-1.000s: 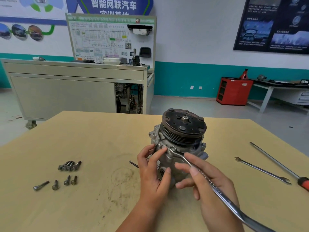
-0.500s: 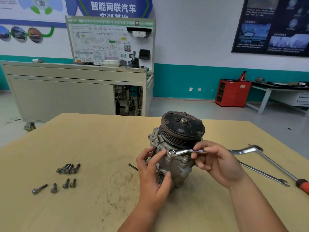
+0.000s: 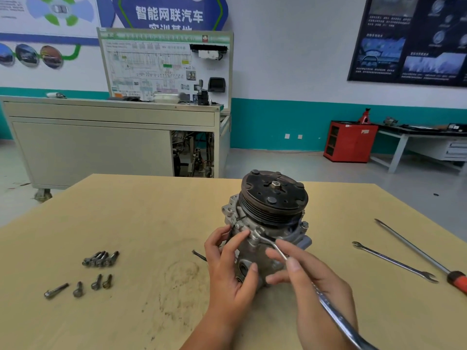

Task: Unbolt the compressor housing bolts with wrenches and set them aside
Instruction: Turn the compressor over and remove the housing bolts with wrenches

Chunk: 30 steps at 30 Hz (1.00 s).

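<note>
A grey compressor (image 3: 270, 223) with a dark pulley on top stands upright on the tan table (image 3: 141, 223). My left hand (image 3: 231, 271) grips the housing's left front side. My right hand (image 3: 310, 286) holds a steel wrench (image 3: 326, 306) whose ring end sits on a housing bolt (image 3: 255, 234) at the front of the body. The wrench handle runs down toward me and to the right. Several loose bolts (image 3: 101, 259) lie in a tight group on the table at the left, with more bolts (image 3: 78, 287) spread just below them.
A spare open-ended wrench (image 3: 394, 261) and a long screwdriver (image 3: 417, 251) with a red handle lie on the table to the right. A thin dark pin (image 3: 198, 255) lies left of my left hand. A grey training bench (image 3: 111, 137) stands beyond the table.
The wrench handle swung from pointing right, half a second ago, back toward me, still seated on the same bolt. My left hand kept its grip on the housing.
</note>
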### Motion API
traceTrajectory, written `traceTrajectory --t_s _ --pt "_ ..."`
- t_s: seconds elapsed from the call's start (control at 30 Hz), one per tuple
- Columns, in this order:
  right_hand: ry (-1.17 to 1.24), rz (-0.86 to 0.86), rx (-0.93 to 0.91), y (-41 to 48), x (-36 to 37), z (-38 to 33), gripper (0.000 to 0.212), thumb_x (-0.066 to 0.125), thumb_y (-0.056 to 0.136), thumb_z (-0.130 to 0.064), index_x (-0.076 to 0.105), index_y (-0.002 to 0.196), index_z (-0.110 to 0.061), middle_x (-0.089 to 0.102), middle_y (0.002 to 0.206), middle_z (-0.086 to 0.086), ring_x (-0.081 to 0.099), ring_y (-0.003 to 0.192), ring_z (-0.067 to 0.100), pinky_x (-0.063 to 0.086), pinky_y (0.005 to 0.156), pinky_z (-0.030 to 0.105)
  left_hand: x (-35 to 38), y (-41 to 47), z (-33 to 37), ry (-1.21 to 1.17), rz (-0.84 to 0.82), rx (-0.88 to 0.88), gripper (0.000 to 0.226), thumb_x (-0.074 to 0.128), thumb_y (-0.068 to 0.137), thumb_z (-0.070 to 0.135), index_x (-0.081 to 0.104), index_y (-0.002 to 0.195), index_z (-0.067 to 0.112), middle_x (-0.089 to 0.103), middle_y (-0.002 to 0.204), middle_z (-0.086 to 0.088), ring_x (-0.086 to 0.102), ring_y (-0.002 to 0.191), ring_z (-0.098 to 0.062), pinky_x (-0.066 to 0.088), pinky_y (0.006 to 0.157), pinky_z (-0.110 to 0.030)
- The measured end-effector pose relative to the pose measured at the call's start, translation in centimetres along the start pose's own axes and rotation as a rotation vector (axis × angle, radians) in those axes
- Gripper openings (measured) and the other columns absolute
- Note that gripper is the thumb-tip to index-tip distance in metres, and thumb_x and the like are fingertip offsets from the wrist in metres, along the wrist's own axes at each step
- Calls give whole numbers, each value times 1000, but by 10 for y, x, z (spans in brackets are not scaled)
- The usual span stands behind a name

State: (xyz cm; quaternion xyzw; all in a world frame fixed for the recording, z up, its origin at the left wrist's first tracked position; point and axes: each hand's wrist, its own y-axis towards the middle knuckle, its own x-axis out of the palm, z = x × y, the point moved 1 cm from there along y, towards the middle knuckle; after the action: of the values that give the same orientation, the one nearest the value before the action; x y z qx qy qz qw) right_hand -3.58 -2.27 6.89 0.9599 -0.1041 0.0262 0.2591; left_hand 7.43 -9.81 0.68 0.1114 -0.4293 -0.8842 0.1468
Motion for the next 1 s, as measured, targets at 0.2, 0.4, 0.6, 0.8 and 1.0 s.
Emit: traceTrajectory --t_s 0.2,0.4,0.6,0.8,1.0 --pt "-61 -104 42 16 -8 -7 32 51 76 -22 72 90 -41 75 77 -7 67 51 14 44 48 8 1 0 0 9 -5 -5 48 51 75 27 51 122 32 36 129 -9 32 130 -8 25 107 -14" --pt "317 -374 372 80 -37 11 27 48 62 -14 74 62 -9 66 57 18 53 36 19 27 37 14 1 1 -2 -4 -10 -15 49 52 73 25 51 121 35 35 129 -6 32 130 -9 26 107 -14" --pt "957 -386 323 57 -44 28 28 67 79 -25 69 92 0 69 88 28 66 68 26 44 56 23 2 2 -2 -22 -1 -18 50 52 73 25 50 120 40 35 129 -6 33 129 -8 27 107 -16" --pt "121 -99 42 8 -16 8 30 48 76 -19 74 90 -23 75 90 -3 71 61 22 39 45 8 2 1 0 -13 -3 -20 49 51 73 26 49 119 42 36 129 -8 33 128 -7 28 107 -18" --pt "-118 -136 11 3 4 -5 29 51 77 -33 67 97 -46 72 84 -21 69 59 10 47 61 6 0 0 0 -8 -7 -10 46 52 77 30 48 122 42 35 130 -7 33 129 -9 27 107 -17"
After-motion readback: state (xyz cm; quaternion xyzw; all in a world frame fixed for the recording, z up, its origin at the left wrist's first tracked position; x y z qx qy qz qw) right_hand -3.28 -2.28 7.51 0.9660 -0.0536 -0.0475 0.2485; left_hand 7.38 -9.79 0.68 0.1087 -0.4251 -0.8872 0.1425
